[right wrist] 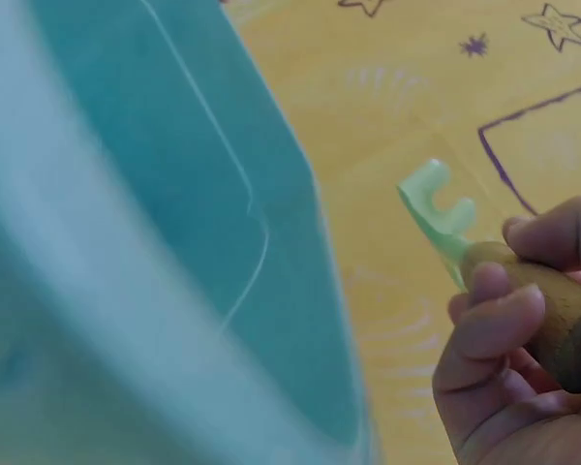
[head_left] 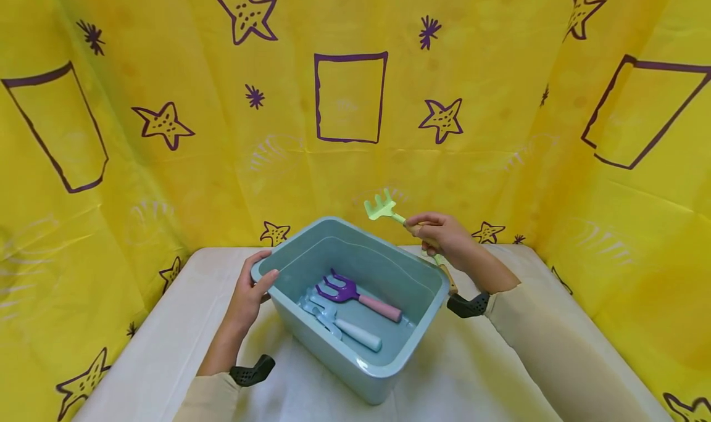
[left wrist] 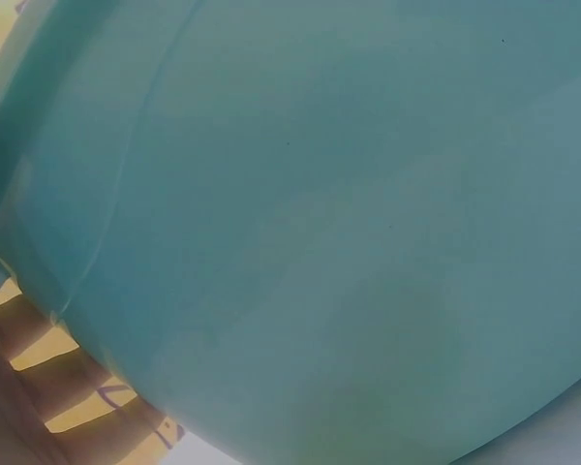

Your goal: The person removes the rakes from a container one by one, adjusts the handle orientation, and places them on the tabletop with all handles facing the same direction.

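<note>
My left hand [head_left: 251, 292] grips the left corner of a blue-grey plastic bin [head_left: 328, 348], thumb over the rim and fingers along the outside. In the left wrist view those fingers [left wrist: 73, 392] lie against the wall of the bin. Above the bin's far right side, my right hand [head_left: 450, 240] holds a small light green hand rake [head_left: 382, 208] by its wooden handle [right wrist: 552, 305], tines up. Inside the bin lie a purple hand fork [head_left: 341, 290] with a pink handle and a light blue hand fork [head_left: 355, 332], which overlaps another light blue piece.
Beyond the bin's right corner, partly hidden by the right arm, another tool with a wooden handle [head_left: 447, 278] and green neck lies on the white-covered table [head_left: 478, 360]. A yellow curtain [head_left: 355, 181] with drawn stars encloses the table at the back and sides.
</note>
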A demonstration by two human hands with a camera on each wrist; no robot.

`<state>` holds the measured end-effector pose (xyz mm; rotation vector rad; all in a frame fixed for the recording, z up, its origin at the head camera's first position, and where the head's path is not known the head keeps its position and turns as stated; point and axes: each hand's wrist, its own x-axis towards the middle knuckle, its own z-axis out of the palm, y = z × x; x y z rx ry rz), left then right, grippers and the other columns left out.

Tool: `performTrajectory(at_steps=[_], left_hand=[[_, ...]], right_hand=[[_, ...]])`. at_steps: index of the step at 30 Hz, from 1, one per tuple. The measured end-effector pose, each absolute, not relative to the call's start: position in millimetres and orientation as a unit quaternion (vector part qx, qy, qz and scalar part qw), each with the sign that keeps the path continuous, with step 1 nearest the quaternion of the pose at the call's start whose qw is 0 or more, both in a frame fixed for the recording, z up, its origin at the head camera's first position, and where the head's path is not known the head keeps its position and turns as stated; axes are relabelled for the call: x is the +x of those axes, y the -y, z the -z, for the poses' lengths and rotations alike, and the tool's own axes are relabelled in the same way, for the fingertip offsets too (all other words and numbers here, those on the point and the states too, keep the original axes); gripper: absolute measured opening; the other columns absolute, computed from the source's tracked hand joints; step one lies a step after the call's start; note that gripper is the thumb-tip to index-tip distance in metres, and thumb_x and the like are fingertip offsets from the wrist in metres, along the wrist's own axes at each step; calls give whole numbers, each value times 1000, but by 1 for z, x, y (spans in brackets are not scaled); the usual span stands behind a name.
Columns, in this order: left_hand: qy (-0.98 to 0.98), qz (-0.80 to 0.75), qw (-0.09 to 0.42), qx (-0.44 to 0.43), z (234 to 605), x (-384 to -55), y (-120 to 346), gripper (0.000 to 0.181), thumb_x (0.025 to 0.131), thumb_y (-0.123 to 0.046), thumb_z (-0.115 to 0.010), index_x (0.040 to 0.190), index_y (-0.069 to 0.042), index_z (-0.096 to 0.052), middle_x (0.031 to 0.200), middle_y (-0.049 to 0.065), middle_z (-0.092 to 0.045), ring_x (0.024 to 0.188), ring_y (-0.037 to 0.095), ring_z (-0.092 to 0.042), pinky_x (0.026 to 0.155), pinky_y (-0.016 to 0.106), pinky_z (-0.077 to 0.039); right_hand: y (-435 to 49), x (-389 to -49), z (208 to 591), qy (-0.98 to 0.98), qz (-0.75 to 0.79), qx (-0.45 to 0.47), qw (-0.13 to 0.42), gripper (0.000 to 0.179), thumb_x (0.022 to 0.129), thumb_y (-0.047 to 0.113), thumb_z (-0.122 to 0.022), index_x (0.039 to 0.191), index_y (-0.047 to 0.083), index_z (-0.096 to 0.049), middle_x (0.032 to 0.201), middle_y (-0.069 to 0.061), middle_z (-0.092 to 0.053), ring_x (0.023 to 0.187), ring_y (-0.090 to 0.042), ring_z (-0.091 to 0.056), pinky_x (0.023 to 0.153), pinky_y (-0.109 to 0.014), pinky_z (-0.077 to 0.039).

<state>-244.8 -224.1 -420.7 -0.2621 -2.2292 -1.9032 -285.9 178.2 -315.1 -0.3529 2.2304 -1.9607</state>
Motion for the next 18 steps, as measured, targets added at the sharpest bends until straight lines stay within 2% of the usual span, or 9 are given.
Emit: performTrajectory(at_steps=[7, 18], left_hand=[[755, 643, 96, -84, 420, -244, 224, 55, 99, -29, -57, 146, -19, -32, 145, 16, -37, 123, 42, -45, 94, 64, -40], [755, 645, 87, -81, 417, -240, 223, 57, 99, -28, -56, 149, -21, -28, 149, 14, -34, 125, 41, -42, 96, 65, -39]], right_hand=[[-207, -281, 330, -761, 643, -76, 25, 31, 98, 14, -56, 123, -4, -56, 104, -9, -60, 61, -18, -44, 55, -25, -40], [-243, -271, 365, -767, 641, 10, -23, 33, 99, 17, -56, 125, -3, -56, 100, -4, -59, 69, -18, -53, 63, -27, -50]])
